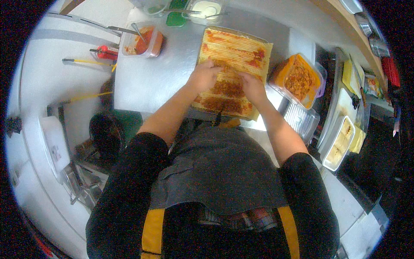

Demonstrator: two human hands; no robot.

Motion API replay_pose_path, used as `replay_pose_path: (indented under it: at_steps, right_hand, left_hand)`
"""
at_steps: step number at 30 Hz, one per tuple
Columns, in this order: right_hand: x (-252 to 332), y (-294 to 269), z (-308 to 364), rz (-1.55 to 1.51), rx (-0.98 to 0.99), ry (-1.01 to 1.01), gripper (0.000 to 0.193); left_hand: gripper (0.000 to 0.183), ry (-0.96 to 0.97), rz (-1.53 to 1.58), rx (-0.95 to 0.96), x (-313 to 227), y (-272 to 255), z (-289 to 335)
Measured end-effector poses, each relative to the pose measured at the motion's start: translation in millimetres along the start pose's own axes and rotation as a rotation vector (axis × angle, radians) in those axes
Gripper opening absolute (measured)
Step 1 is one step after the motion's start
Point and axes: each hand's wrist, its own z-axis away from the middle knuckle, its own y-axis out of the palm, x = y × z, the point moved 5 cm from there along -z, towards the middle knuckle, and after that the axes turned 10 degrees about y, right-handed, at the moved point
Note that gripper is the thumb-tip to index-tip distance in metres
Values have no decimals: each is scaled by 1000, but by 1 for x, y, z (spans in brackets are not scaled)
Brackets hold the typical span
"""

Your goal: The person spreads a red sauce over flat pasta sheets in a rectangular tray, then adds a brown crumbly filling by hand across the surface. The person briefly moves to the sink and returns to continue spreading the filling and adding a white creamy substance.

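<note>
Left hand: the left hand (205,77) lay on the minced meat (228,87) in the tray; whether its fingers were closed on any could not be told.
Right hand: the right hand (253,90) was over the same tray, apart from the left; its grip could not be told either.
Tray: the tray (235,33) of ridged pasta (230,43) was beneath both hands.
Edges: its far edge lay beyond the hands, its near edge by the apron (215,159); the right hand was near its right edge.
Room: steel table (151,84) stretched left of the left hand.
Obstructions: the meat tub (319,80) stood close right of the right hand; a clear plastic tray (302,118) lay nearer the body.
Beyond left hand: a sauce tub (151,51), farther left; a cream tub (206,9), farther forward.
Count: two hands, one pasta tray, one each of meat, sauce and cream tubs.
</note>
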Motion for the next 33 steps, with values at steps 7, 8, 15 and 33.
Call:
replay_pose_path:
  at_steps: [7, 8, 15, 33]
  right_hand:
    - [-4, -6, 8, -95, 19, 31, 33]
    - [-5, -7, 8, -94, 26, 32, 33]
    - [-9, -6, 7, -51, 61, 1, 33]
    - [-12, -15, 1, -179, 75, 28, 30]
  left_hand:
    - [44, 22, 2, 49, -5, 4, 1]
    - [43, 26, 10, -4, -6, 0, 1]
    - [49, 11, -97, -77, -13, -13, -1]
    - [58, 21, -141, -106, -11, -8, -8]
